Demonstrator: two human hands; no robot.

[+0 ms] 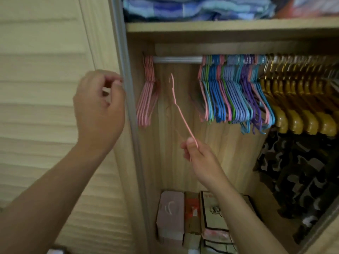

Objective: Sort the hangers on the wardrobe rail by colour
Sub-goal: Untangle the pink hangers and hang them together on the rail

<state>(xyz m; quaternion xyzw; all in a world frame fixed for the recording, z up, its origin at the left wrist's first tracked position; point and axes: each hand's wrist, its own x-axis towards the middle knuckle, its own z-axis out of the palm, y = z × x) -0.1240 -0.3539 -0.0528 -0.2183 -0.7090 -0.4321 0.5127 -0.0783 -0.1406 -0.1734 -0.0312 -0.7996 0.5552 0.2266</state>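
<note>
A silver wardrobe rail [177, 59] runs across the closet. Several pink hangers [146, 92] hang bunched at its left end. To the right hangs a mixed bunch of blue, pink, green and purple hangers [236, 92], then several gold hangers [300, 99]. My right hand [196, 153] pinches the lower end of one pink hanger [180, 109], which is off the rail with its hook pointing up below the bare stretch. My left hand [100, 107] hovers in front of the door frame with fingers loosely curled, holding nothing.
A shelf [220, 27] above the rail carries folded blue fabric [192, 8]. A camouflage garment [300, 176] hangs under the gold hangers. Boxes [192, 217] stand on the closet floor. A louvred door [45, 88] fills the left side.
</note>
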